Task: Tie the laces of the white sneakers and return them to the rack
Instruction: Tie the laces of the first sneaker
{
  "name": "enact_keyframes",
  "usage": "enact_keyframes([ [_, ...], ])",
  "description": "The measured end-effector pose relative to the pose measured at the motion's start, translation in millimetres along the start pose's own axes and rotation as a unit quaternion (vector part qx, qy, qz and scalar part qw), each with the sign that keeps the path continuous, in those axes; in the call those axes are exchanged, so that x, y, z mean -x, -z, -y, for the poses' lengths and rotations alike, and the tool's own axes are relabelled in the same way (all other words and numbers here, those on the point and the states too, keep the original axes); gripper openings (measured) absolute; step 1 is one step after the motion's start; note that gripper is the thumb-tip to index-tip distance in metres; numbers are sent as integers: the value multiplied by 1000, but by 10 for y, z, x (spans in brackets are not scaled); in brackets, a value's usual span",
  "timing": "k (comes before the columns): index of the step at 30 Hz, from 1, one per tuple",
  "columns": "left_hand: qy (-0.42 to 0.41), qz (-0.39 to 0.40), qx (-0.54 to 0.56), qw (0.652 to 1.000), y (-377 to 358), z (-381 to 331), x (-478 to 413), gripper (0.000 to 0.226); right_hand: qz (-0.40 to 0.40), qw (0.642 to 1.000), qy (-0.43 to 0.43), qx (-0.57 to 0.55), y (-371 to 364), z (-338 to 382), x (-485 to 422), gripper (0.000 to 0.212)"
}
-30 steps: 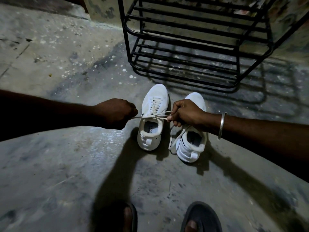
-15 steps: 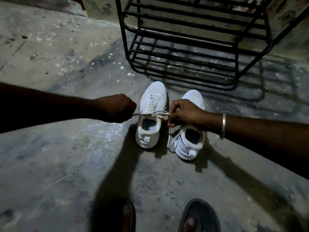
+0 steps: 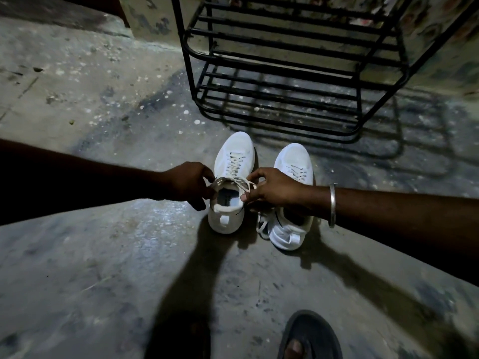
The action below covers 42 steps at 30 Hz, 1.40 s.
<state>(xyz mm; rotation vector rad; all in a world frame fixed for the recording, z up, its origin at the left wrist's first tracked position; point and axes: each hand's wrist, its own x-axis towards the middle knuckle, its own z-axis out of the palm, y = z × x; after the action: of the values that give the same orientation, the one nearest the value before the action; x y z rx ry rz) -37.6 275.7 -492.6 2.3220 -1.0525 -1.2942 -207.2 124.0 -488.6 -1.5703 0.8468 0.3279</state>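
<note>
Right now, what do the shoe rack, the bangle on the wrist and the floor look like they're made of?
The rack looks like black-painted metal: thin round bars with bent corners. The bangle seems to be polished metal, silvery with a bright glint. The floor is probably bare concrete: grey, rough, stained and speckled pale.

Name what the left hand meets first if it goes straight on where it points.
The left hand, pinching a lace, would first meet the collar of the left white sneaker; the right hand lies beyond, depth unclear.
</note>
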Motion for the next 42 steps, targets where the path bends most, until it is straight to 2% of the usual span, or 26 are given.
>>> enact_keyframes([
  [4, 17, -35, 69, 997, -37, -71, 9, 22, -27, 1000, -2, -15, -14, -26, -36, 52],
  [7, 33, -67, 44, 996, -69, -135, -3, 15, -71, 996, 17, 40, -93, -70, -72, 54],
  [11, 39, -93, -5, 995, -43, -120, 24, 9, -91, 992, 37, 82, -228, -132, -176, 58],
  [16, 44, -118, -43, 991, 37, 11, 74, 4, -79, 991, 52, 99, -380, -98, -252, 64],
  [19, 45, -129, -40, 990, 40, 79, 84, 12, -69, 990, 63, 103, -421, -61, -301, 75],
  [23, 48, -118, -34, 991, 69, 101, 105, 6, -40, 993, 60, 95, -399, -104, -319, 80],
  [25, 45, -120, -29, 991, 63, 76, 111, 21, -18, 995, 58, 85, -353, -107, -289, 76],
  [27, 1, -158, -114, 981, 49, 53, 74, 54, -4, 997, 60, 57, -242, -95, -255, 66],
  [29, -70, -200, -195, 958, 21, -16, 50, 73, -24, 996, 81, 27, -61, -59, -177, 53],
  [32, -152, -210, -205, 944, -91, -269, 25, 67, -130, 975, 135, 119, 325, -72, -28, 40],
  [35, -222, -152, -192, 944, -282, -533, -49, 53, -194, 952, 148, 187, 630, -185, 143, 27],
  [37, -243, -101, -180, 948, -425, -684, -113, 52, -199, 942, 126, 240, 744, -327, 280, 31],
  [39, -241, -75, -163, 954, -532, -775, -169, 57, -176, 938, 85, 285, 762, -455, 418, 47],
  [42, -243, -51, -155, 956, -683, -925, -256, 59, -149, 949, 41, 275, 738, -654, 607, 65],
])
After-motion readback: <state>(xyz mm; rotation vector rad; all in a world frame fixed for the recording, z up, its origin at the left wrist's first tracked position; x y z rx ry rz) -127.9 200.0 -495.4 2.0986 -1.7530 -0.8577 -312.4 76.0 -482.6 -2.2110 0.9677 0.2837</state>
